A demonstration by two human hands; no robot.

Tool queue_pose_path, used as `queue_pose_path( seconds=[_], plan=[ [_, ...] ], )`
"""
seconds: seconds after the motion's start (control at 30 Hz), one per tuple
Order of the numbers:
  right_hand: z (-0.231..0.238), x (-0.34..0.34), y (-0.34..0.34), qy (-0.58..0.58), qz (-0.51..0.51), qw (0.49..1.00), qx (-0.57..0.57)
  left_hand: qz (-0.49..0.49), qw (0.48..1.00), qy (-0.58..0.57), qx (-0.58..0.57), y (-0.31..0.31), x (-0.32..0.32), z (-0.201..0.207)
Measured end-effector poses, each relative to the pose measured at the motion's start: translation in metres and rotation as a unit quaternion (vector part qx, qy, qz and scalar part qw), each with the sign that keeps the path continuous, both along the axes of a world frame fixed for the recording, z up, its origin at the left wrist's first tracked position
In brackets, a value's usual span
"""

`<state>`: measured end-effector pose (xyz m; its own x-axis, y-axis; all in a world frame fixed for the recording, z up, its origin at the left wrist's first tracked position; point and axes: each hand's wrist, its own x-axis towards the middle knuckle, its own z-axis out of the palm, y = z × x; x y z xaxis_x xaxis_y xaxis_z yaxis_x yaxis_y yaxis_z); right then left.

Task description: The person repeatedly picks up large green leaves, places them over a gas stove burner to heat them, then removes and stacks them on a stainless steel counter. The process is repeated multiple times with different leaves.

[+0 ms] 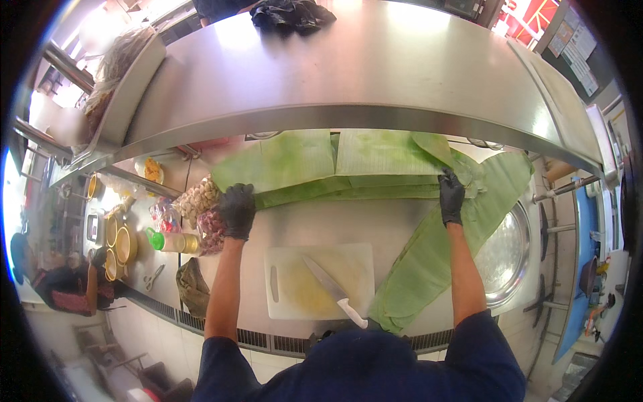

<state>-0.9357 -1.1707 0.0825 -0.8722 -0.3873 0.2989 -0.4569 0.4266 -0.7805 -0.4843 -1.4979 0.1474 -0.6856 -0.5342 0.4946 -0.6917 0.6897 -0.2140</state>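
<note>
A stack of large green banana leaves (295, 164) lies across the far part of the steel table, under the raised shelf. My left hand (237, 210), in a black glove, is closed at the stack's left end, beside bags of garlic and red onions. At the right end, my right hand (451, 196), also gloved, has its fingers curled over the leaf edge. Under my right forearm a long folded banana leaf (455, 241) slants toward me. Between my arms, a kitchen knife (326, 280) with a white handle rests on a white cutting board (321, 258).
Garlic (197, 199), red onions (213, 231), a green-capped bottle (171, 242), yellow bowls (124, 245) and scissors (154, 277) stand at left. A round metal tray (506, 261) lies at right. Overhead spans a steel shelf (348, 74). Another person's arm (92, 285) shows far left.
</note>
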Motion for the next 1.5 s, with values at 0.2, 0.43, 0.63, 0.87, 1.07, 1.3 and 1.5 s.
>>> queue_pose_path(
  seconds=[0.2, 0.43, 0.63, 0.87, 1.07, 1.3, 1.5],
  plan=[
    [-0.085, -0.008, 0.011, -0.145, -0.039, 0.985, 0.079, -0.02, 0.996, -0.059, 0.062, -0.006, -0.009, -0.073],
    [-0.075, -0.011, 0.01, 0.193, -0.034, 0.969, 0.15, -0.077, 0.985, -0.011, 0.157, -0.024, 0.011, -0.111],
    [-0.067, -0.021, 0.008, -0.362, -0.109, 0.898, -0.226, -0.064, 0.976, -0.004, 0.206, -0.013, 0.015, -0.112],
    [-0.073, -0.034, 0.038, -0.395, -0.123, 0.874, -0.254, 0.001, 0.954, -0.071, 0.292, -0.008, 0.002, -0.087],
    [-0.098, -0.063, 0.132, -0.029, -0.255, 0.958, 0.128, -0.017, 0.953, -0.069, 0.293, -0.007, 0.003, -0.085],
    [-0.071, 0.056, 0.234, -0.158, -0.312, 0.898, 0.266, 0.027, 0.971, 0.091, 0.22, 0.088, 0.004, -0.088],
    [-0.053, 0.087, 0.239, -0.201, -0.266, 0.906, 0.26, -0.097, 0.889, 0.15, 0.421, 0.243, -0.019, -0.073]
  ],
)
